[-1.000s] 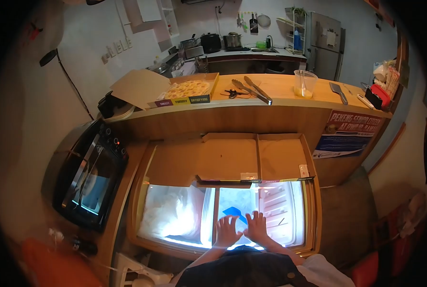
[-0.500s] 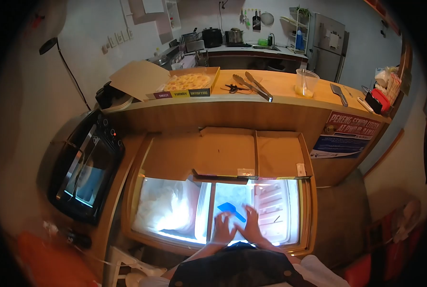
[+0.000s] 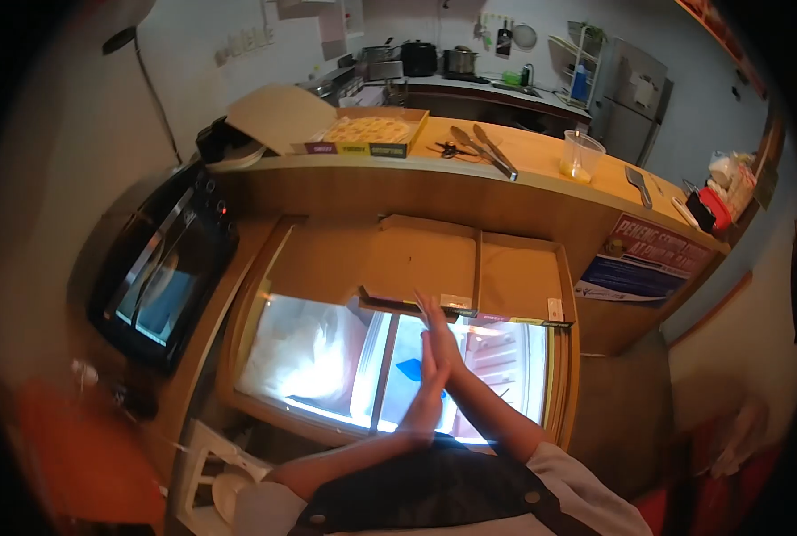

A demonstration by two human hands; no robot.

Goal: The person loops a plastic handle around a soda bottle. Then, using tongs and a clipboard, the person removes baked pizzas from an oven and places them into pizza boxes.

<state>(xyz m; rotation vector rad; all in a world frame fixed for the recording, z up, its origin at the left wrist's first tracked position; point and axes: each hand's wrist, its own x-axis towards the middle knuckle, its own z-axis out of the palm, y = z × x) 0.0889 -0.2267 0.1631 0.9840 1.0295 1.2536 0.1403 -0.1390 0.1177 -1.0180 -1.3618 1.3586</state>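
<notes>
My two hands meet palm to palm above a glass-topped freezer [image 3: 322, 420], holding nothing that shows. The fingers of my right hand [image 3: 440, 338] are stretched out and point away from me. My left hand [image 3: 428, 382] rests against it, lower down, its fingers straight but partly covered. Beneath them, a blue scoop [image 3: 408, 367] shows through the glass, partly hidden by my hands. Just beyond my fingertips lie flattened cardboard boxes [image 3: 425, 259] over the far part of the freezer top.
A black oven [image 3: 162, 277] stands at the left. Along the counter [image 3: 300, 170] are an open pizza box [image 3: 371, 134], tongs [image 3: 488, 154], a plastic cup [image 3: 582, 156] and a cleaver [image 3: 638, 186]. A white plastic chair [image 3: 204, 460] is at lower left.
My hands have come together from slightly apart and reached farther forward over the glass. The view has shifted and tilted a little. The scoop has stayed inside the freezer.
</notes>
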